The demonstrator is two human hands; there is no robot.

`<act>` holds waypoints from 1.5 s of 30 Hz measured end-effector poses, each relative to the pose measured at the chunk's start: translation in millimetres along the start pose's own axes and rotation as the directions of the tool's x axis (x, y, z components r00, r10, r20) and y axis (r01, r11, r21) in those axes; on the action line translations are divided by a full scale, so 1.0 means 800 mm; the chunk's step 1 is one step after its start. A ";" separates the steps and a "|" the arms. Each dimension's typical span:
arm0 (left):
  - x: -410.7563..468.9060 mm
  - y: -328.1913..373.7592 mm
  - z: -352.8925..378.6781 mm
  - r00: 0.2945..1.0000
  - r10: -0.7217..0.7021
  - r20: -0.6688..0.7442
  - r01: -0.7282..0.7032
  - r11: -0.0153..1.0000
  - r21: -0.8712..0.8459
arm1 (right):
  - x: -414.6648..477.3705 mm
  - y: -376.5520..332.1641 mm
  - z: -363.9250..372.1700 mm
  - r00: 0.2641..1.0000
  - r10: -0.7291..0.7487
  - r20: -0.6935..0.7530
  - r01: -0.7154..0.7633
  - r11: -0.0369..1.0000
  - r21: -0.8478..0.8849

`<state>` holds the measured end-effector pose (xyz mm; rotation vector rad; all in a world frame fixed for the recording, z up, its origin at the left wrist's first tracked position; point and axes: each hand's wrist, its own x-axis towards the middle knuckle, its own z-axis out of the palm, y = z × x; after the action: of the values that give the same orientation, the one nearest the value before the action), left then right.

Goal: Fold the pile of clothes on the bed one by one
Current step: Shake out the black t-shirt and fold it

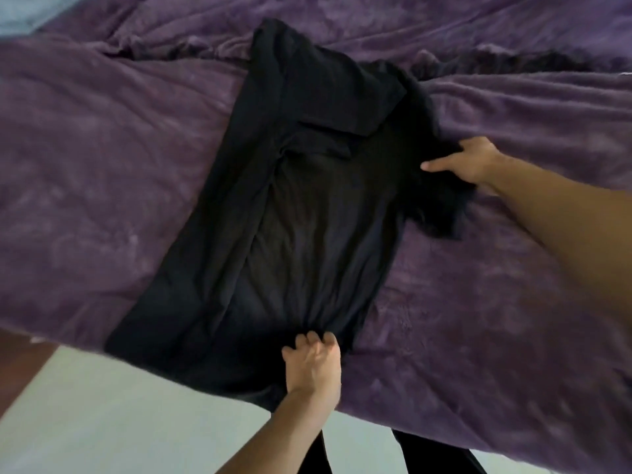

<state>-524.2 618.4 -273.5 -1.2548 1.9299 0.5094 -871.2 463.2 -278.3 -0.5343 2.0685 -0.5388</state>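
A black T-shirt lies spread lengthwise on the purple blanket. Its left side is folded inward, and the right sleeve sticks out to the right. My left hand grips the bunched fabric at the shirt's near hem, by the bed's edge. My right hand holds the right sleeve near the shoulder, thumb stretched out flat on top of the cloth and fingers tucked under it. No other clothes of the pile show clearly.
The bed's near edge runs diagonally across the lower left, with pale floor below it. A dark rumpled patch lies on the blanket at the far right. My dark trouser legs show at the bottom.
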 end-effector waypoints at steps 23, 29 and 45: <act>-0.068 -0.046 0.001 0.911 -0.362 -0.196 0.195 0.798 -0.571 | -0.055 -0.083 -0.087 0.974 0.035 0.223 -0.137 0.877 0.461; -0.044 -0.155 -0.024 0.808 -0.577 -0.120 0.333 0.615 -0.715 | -0.050 -0.231 0.001 0.992 -0.038 0.119 -0.014 0.911 0.412; 0.047 -0.226 -0.036 0.879 -0.059 -0.474 -0.069 0.967 -0.247 | 0.007 -0.198 0.202 0.881 -0.473 0.021 0.354 0.630 -0.691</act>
<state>-381.4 497.7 -271.2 -1.6660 2.3316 0.4962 -710.4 304.3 -273.5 -1.4845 2.2780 -0.0364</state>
